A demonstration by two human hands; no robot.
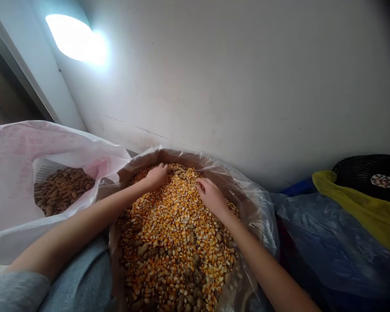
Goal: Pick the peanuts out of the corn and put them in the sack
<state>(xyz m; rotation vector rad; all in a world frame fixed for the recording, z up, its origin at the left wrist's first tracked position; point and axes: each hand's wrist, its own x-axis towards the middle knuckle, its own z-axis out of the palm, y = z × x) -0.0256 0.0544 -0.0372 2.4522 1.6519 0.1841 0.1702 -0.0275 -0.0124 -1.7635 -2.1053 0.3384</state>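
Yellow corn kernels fill a wide bag with a clear plastic liner in front of me. Mixed among the kernels are several unshelled peanuts, mostly toward the near side. At the far left of the corn, my left hand rests with its fingers curled down against the kernels. My right hand is over the far right part, its thumb and fingers bent together at the corn surface. Whatever lies between the fingertips of either hand is too small or hidden to make out.
To the left stands a white and pink sack with brown almond-like nuts showing through its opening. On the right are a bluish plastic sheet, yellow mesh cloth and a black fan. A wall rises behind the corn.
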